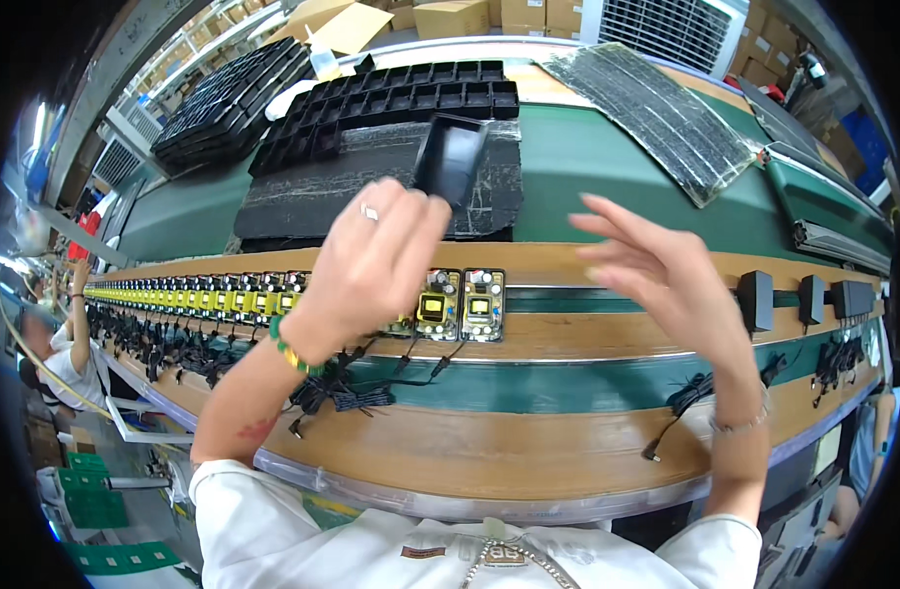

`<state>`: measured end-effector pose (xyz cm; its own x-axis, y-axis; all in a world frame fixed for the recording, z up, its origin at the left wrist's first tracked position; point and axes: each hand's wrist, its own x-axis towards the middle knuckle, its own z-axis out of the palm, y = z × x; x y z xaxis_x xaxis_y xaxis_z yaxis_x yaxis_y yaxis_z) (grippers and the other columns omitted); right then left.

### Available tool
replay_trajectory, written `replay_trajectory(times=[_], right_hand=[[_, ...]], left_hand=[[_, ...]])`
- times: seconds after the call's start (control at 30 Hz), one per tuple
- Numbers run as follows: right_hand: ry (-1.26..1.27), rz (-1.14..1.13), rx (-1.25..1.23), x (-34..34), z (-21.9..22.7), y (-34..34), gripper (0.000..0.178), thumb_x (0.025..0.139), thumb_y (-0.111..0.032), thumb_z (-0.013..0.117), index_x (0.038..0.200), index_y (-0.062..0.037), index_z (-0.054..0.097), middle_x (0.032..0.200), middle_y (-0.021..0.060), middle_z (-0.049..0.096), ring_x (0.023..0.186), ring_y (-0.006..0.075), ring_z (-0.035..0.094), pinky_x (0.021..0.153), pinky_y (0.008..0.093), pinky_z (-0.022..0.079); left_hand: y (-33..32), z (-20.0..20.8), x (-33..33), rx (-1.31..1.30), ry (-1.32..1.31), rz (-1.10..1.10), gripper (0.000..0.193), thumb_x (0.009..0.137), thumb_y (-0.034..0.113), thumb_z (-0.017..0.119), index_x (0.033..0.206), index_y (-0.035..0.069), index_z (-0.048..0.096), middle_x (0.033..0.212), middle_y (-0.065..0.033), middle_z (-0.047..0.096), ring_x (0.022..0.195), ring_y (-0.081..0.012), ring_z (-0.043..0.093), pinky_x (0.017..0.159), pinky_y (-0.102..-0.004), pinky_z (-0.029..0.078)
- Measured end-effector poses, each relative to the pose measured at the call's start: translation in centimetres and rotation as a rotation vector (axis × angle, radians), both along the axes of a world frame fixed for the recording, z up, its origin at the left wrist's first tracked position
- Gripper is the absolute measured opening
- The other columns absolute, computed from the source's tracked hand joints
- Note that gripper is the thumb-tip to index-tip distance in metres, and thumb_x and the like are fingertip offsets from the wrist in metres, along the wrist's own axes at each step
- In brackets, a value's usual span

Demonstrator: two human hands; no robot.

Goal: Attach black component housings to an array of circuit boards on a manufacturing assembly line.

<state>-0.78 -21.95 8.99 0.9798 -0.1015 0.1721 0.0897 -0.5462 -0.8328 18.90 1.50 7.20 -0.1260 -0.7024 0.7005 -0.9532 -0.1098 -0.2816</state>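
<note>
My left hand (376, 260) is closed, its fingertips pinching the lower end of an open, empty-looking black plastic case (452, 157). The case is tilted above a dark board at the far side of the bench. Below that hand, the row of power adapter circuit boards (483, 306) runs off to the left, partly hidden by my hand and forearm. To the right, my right hand (666, 265) hovers over the wooden rail with its fingers stretched out and nothing in them.
A black compartment tray (401, 98) lies on a dark worn board (322, 196); more trays (229, 103) are stacked at far left. Closed black adapters (755, 301) stand at right. Black cables (361, 398) hang along the near side. A flat panel (656, 113) lies at far right.
</note>
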Motion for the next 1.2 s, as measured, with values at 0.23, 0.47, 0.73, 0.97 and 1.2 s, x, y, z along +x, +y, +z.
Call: replay_trajectory(times=[0.23,0.47,0.73,0.97,1.2], right_hand=[[-0.152,0.282,0.79,3.5,-1.4,3.3,0.072,0.1,-0.032,0.066,0.154,0.0066,0.038,0.137,0.0297,0.06,0.111,0.0364,0.068,0.091,0.0419,0.059],[0.11,0.365,1.175,2.9,-1.1,2.7,0.083,0.094,-0.041,0.071,0.151,0.0084,0.038,0.139,0.0314,0.055,0.112,0.0363,0.066,0.092,0.0448,0.059],[-0.225,0.058,0.146,4.2,-2.8,2.7,0.064,0.088,-0.012,0.075,0.145,-0.0014,0.049,0.143,0.0189,0.054,0.116,0.0336,0.064,0.096,0.0436,0.055],[-0.259,0.065,-0.197,6.0,-6.7,6.1,0.068,0.079,0.005,0.075,0.143,-0.008,0.053,0.148,0.0096,0.052,0.123,0.0306,0.059,0.102,0.038,0.051],[-0.224,-0.004,-0.181,2.5,-7.1,1.8,0.066,0.08,0.003,0.075,0.142,-0.0082,0.054,0.148,0.008,0.051,0.126,0.029,0.057,0.102,0.036,0.049]], left_hand=[[1.2,1.9,-5.4,-0.09,-0.078,-0.173,0.015,0.081,-0.003,0.07,0.095,-0.007,0.067,0.096,-0.0155,0.064,0.074,-0.0234,0.054,0.062,-0.0325,0.047],[1.1,0.9,-6.6,-0.025,-0.148,-0.273,0.02,0.078,-0.006,0.071,0.098,-0.008,0.07,0.093,-0.0171,0.067,0.072,-0.0249,0.057,0.062,-0.0338,0.051],[5.5,-3.4,-11.9,-0.009,0.573,0.223,0.026,0.089,-0.002,0.068,0.114,-0.009,0.063,0.097,-0.0157,0.068,0.074,-0.0279,0.059,0.065,-0.0386,0.051],[3.4,-6.4,-15.7,-0.033,1.042,0.47,0.025,0.093,0.0,0.066,0.118,0.0,0.059,0.082,-0.0104,0.064,0.061,-0.023,0.054,0.058,-0.034,0.047],[-0.1,-4.3,-17.3,-0.369,2.435,0.098,0.017,0.104,0.006,0.056,0.12,0.005,0.059,0.068,-0.0037,0.056,0.045,-0.0103,0.04,0.041,-0.0228,0.033]])
